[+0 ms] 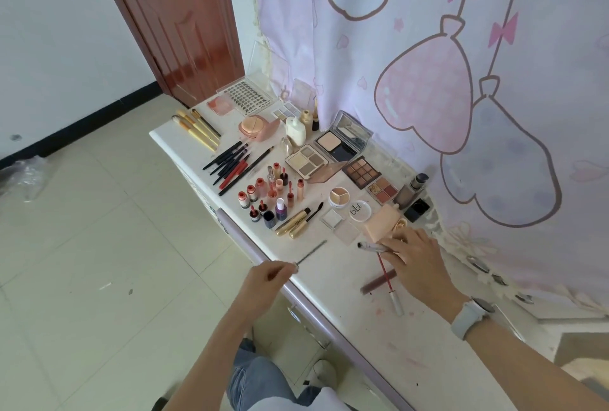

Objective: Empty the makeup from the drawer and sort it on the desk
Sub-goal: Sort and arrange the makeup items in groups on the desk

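Makeup lies sorted in groups on the white desk. My left hand pinches the handle of a thin mascara wand that points up and right over the desk's front edge. My right hand grips a silver tube lying on the desk beside a peach sponge case. Just below it lie a brown lip gloss tube and its red-stemmed applicator. Farther back sit gold mascaras, small bottles, pencils, brushes and palettes.
A pink curtain hangs along the desk's back and right side. A brown door stands behind the far end. Tiled floor lies to the left. A drawer front with a handle shows under the desk edge.
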Action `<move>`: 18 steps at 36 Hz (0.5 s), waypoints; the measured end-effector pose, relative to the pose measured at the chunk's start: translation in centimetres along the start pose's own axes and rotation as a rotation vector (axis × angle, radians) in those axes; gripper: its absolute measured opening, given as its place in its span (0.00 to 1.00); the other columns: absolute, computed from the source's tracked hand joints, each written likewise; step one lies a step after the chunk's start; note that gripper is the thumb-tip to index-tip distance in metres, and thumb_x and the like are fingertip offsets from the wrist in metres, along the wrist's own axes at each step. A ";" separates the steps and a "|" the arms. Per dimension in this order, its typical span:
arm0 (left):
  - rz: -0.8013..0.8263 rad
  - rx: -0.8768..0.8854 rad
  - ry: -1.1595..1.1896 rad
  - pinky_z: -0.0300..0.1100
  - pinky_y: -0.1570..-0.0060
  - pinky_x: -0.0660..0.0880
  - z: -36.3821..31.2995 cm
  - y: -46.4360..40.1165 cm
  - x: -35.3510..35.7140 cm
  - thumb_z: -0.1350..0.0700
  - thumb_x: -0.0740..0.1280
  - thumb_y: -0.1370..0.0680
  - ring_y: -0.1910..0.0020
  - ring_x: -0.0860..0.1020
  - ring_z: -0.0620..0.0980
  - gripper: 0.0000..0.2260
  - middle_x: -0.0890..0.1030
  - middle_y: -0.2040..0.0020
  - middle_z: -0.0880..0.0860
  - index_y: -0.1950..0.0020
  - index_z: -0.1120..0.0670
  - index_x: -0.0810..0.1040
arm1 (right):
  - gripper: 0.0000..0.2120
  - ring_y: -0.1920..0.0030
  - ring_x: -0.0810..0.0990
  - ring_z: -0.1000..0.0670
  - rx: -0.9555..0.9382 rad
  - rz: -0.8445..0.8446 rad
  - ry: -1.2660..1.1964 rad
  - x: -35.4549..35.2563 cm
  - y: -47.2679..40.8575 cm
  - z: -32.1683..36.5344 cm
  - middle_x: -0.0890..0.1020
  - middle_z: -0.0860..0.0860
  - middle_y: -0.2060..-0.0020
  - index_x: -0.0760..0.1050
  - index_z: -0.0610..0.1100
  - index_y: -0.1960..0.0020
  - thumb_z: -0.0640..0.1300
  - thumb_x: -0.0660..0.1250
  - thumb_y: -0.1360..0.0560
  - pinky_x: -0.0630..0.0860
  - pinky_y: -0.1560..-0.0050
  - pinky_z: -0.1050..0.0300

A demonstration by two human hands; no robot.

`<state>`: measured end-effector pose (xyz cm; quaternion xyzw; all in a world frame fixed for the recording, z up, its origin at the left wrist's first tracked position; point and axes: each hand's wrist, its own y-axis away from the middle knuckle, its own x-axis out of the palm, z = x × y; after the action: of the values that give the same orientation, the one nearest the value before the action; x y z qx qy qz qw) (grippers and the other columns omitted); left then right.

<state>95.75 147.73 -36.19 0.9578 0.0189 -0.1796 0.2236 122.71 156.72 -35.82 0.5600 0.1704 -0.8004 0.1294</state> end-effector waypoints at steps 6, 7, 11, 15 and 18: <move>-0.264 -0.084 0.405 0.28 0.55 0.72 0.4 -0.3 0.6 0.56 0.65 0.22 0.55 0.78 0.35 0.06 0.83 0.53 0.46 0.46 0.54 0.77 | 0.08 0.56 0.74 0.55 0.449 0.062 -0.612 0.0 -0.8 3.3 0.75 0.49 0.53 0.77 0.45 0.46 0.42 0.66 0.25 0.70 0.63 0.73; -0.278 -0.077 0.433 0.26 0.56 0.72 0.3 -0.5 0.8 0.56 0.64 0.22 0.55 0.79 0.35 0.05 0.83 0.52 0.45 0.47 0.53 0.77 | 0.08 0.58 0.78 0.51 0.511 0.064 -0.744 0.1 -0.8 4.1 0.75 0.47 0.53 0.76 0.45 0.46 0.42 0.66 0.25 0.72 0.70 0.71; -0.326 -0.040 0.433 0.26 0.58 0.71 0.2 -1.1 2.0 0.57 0.63 0.21 0.57 0.78 0.39 0.04 0.82 0.53 0.44 0.50 0.49 0.75 | 0.04 0.66 0.77 0.54 0.530 0.051 -0.822 2.1 -1.1 6.3 0.79 0.53 0.56 0.76 0.55 0.53 0.46 0.66 0.24 0.78 0.68 0.55; -0.417 -0.025 0.345 0.33 0.53 0.73 0.3 -2.2 2.8 0.59 0.69 0.25 0.52 0.78 0.43 0.06 0.79 0.51 0.46 0.52 0.47 0.78 | 0.03 0.56 0.77 0.60 0.441 0.076 -0.818 4.4 -1.9 8.0 0.81 0.55 0.54 0.74 0.53 0.53 0.45 0.64 0.23 0.71 0.59 0.67; -0.467 -0.026 0.314 0.25 0.58 0.72 0.3 -3.0 3.1 0.60 0.70 0.26 0.55 0.78 0.41 0.07 0.80 0.53 0.47 0.50 0.50 0.79 | 0.03 0.55 0.77 0.56 0.436 0.093 -0.802 5.7 -3.1 8.9 0.80 0.51 0.56 0.75 0.46 0.51 0.42 0.66 0.25 0.71 0.58 0.68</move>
<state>98.20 150.15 -38.86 0.9406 0.2760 -0.0754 0.1829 111.98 155.72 -38.02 0.2272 -0.0908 -0.9645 0.0999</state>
